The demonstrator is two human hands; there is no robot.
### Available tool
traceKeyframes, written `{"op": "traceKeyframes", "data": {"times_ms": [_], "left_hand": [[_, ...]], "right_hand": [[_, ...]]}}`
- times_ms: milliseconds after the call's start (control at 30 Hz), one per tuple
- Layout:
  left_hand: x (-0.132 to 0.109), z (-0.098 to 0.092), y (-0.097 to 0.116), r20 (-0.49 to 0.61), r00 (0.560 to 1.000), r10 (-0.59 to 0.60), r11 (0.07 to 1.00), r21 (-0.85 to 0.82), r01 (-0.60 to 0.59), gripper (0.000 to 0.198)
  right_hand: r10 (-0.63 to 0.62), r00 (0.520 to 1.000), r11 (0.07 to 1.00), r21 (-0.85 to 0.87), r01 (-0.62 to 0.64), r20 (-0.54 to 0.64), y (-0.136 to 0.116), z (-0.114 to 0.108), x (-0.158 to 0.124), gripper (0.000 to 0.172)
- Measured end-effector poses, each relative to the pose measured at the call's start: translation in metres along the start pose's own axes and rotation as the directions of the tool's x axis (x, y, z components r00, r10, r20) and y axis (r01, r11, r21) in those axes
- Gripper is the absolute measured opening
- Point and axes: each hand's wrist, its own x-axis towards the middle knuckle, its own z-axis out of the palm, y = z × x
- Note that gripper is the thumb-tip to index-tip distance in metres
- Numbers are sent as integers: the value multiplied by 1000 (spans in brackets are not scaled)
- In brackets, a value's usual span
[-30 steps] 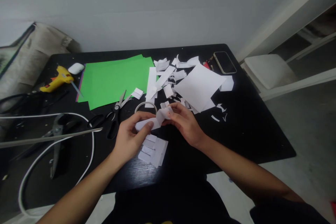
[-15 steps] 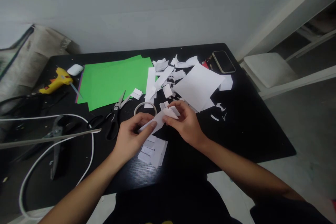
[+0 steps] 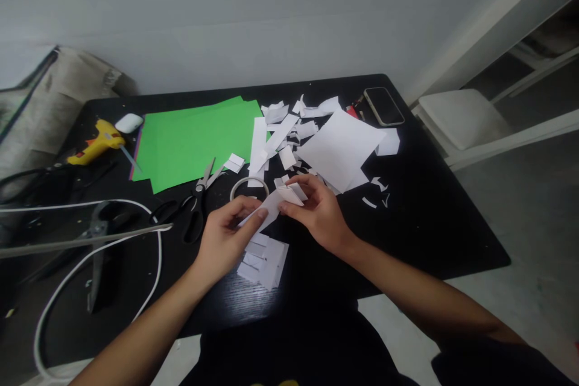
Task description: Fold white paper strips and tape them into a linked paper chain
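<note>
Both hands hold a folded strip of white paper [image 3: 271,208] above the table's front half. My left hand [image 3: 226,235] pinches its lower left end, thumb on top. My right hand [image 3: 319,211] grips the upper right end, where small folded flaps stick out; its fingertips behind the paper are partly hidden. Just below the strip lies a stack of white paper pieces [image 3: 266,262] with dark lines on some of them. A roll of tape [image 3: 248,181] sits behind my left hand, partly covered by it. Black scissors [image 3: 198,199] lie spread to the left.
Green sheets [image 3: 194,142] lie at the back, with white scraps [image 3: 284,132] and a larger white sheet [image 3: 341,148] to their right. A yellow glue gun [image 3: 97,145], white cable [image 3: 159,253] and pliers [image 3: 97,259] occupy the left. A phone [image 3: 383,106] rests at the back right.
Almost nothing differs. Both hands keep their hold on the paper strip, and the view has shifted very slightly.
</note>
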Motion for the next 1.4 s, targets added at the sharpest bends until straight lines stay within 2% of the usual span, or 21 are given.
{"op": "traceKeyframes", "data": {"times_ms": [267, 700, 933, 1100, 1400], "left_hand": [[1, 0, 2, 11, 1000, -4, 1000, 7, 4, 18], [1, -1, -7, -1, 994, 112, 993, 29, -112, 10], [2, 3, -8, -80, 997, 21, 995, -93, -28, 19], [1, 4, -8, -140, 990, 17, 990, -136, -36, 25], [-1, 5, -2, -70, 997, -16, 994, -108, 8, 16]], "right_hand": [[-69, 997, 995, -73, 70, 16, 2, 3, -4, 36], [-146, 984, 984, -83, 155, 105, 8, 4, -7, 32], [-125, 968, 987, -76, 144, 217, 3, 3, -11, 33], [-110, 961, 985, -104, 140, 255, -1, 3, -13, 36], [-69, 983, 993, -79, 84, 173, 3, 5, -9, 21]]}}
